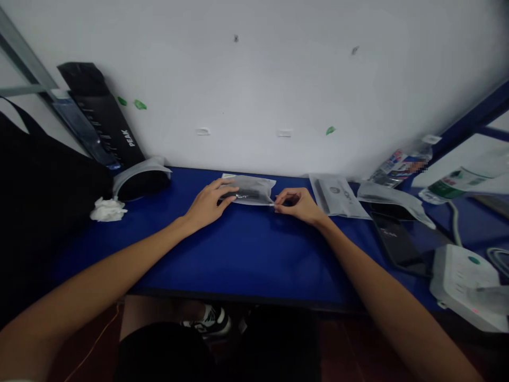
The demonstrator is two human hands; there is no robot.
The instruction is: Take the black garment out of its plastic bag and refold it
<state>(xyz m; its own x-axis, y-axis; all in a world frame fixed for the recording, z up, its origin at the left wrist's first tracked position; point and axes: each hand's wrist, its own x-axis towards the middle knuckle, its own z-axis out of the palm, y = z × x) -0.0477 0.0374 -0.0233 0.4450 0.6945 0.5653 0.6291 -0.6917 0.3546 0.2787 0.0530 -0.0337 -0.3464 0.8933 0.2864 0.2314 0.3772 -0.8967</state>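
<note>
A frosted zip bag [260, 185] with a dark item inside lies on the blue desk [238, 260] near the wall. My left hand [210, 204] rests on the bag's left part, its fingers apart and spread over it. At the bag's lower right corner, my right hand [297, 205] pinches a small pale tab with thumb and fingertips. To the right of that hand lies another frosted bag [340, 196] with a printed logo.
On the right are an open frosted bag [393, 201], a black phone [400, 244], two plastic bottles [405, 162] and a white power strip [465, 281]. On the left are a crumpled tissue [108, 209], a frosted pouch [143, 178], a black box [103, 114] and a black bag [40, 196].
</note>
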